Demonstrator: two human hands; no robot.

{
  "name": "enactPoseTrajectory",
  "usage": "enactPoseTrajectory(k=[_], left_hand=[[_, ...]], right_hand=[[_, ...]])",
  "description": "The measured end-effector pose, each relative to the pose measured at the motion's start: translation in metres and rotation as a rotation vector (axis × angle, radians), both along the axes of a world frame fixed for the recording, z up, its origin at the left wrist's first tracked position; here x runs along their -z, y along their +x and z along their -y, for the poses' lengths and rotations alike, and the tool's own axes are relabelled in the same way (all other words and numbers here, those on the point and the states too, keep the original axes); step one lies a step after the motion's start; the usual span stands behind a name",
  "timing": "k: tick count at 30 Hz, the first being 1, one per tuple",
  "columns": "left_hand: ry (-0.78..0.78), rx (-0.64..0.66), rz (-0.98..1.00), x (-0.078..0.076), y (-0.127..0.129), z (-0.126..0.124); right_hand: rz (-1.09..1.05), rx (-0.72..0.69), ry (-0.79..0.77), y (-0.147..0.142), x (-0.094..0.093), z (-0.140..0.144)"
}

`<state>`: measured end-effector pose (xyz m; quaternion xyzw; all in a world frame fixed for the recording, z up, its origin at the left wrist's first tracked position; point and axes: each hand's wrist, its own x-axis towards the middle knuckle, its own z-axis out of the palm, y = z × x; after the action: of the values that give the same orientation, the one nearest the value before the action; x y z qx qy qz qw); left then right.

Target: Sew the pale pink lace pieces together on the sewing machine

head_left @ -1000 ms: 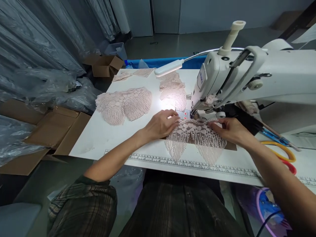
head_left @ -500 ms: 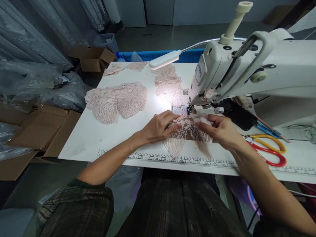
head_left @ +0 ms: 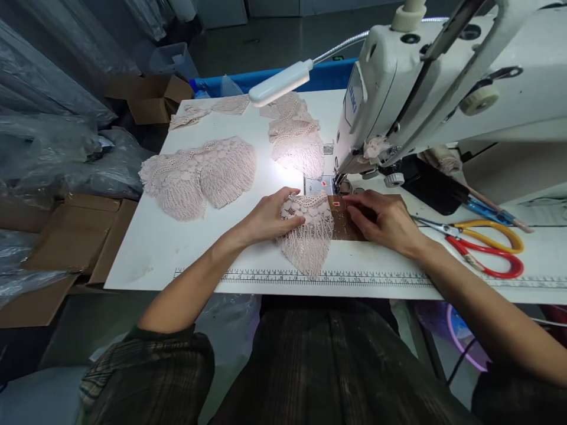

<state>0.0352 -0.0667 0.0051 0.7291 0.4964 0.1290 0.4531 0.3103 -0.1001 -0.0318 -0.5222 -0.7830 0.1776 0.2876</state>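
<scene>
A pale pink lace piece (head_left: 310, 236) lies just in front of the sewing machine's presser foot (head_left: 339, 182), its rounded lower end reaching over the printed ruler. My left hand (head_left: 272, 218) grips its left edge, thumb on top and the other fingers partly hidden beneath. Right of the lace, my right hand (head_left: 383, 221) rests over a brown plate (head_left: 343, 221) set in the table. Its thumb and forefinger are apart, and I see no cloth between them.
More lace pieces lie at the left (head_left: 199, 177) and behind the needle (head_left: 296, 139). Scissors with red and yellow handles (head_left: 487, 248) and a black phone-like object (head_left: 436, 186) are on the right. A lamp (head_left: 281, 82) hangs above; an open carton (head_left: 80, 236) stands left of the table.
My right hand has let go of the lace's right part. The lace now lies further left in a narrower shape, baring the brown plate. The whole view has shifted slightly.
</scene>
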Motion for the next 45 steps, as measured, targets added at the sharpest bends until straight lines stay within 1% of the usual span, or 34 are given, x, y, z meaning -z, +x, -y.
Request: enactPoseTrajectory(k=[2,4,6,10,13,16,19,21,24,30,34,39,41,45], left_hand=[[-0.001,-0.014,-0.010,-0.001,0.000,-0.001],[0.007,-0.030,-0.014,0.002,0.000,-0.001],[0.027,-0.052,-0.015,0.006,0.001,-0.002],[0.099,-0.120,-0.016,0.013,0.004,-0.002],[0.138,-0.173,0.014,0.014,0.006,0.000],[0.101,-0.191,0.036,0.014,0.004,-0.001],[0.053,-0.197,0.080,0.017,0.001,-0.005],[0.024,-0.202,0.112,0.020,0.000,-0.007],[-0.012,-0.207,0.132,0.019,-0.001,-0.010],[-0.011,-0.210,0.065,0.012,0.003,-0.007],[0.028,-0.198,0.054,0.014,0.006,-0.002],[0.092,-0.186,-0.024,0.014,0.007,0.003],[0.129,-0.189,-0.062,0.014,0.008,0.003],[0.181,-0.184,-0.109,0.016,0.008,0.003]], right_hand=[[0.069,-0.118,0.115,-0.001,0.005,0.003],[0.148,-0.212,0.189,-0.001,0.011,0.004],[0.200,-0.259,0.235,0.000,0.017,0.004],[0.213,-0.231,0.259,0.000,0.024,-0.001],[0.234,-0.214,0.242,-0.003,0.020,-0.005],[0.213,-0.215,0.176,-0.003,0.013,-0.009],[0.152,-0.253,0.105,0.001,0.008,-0.013],[0.133,-0.278,0.104,0.004,0.010,-0.016],[0.137,-0.277,0.147,0.004,0.016,-0.016],[0.118,-0.231,0.221,0.000,0.025,-0.010],[0.139,-0.209,0.249,-0.002,0.029,-0.008],[0.115,-0.188,0.276,-0.003,0.031,-0.005],[0.078,-0.202,0.258,0.000,0.029,-0.004],[0.071,-0.309,0.191,0.006,0.021,-0.001]])
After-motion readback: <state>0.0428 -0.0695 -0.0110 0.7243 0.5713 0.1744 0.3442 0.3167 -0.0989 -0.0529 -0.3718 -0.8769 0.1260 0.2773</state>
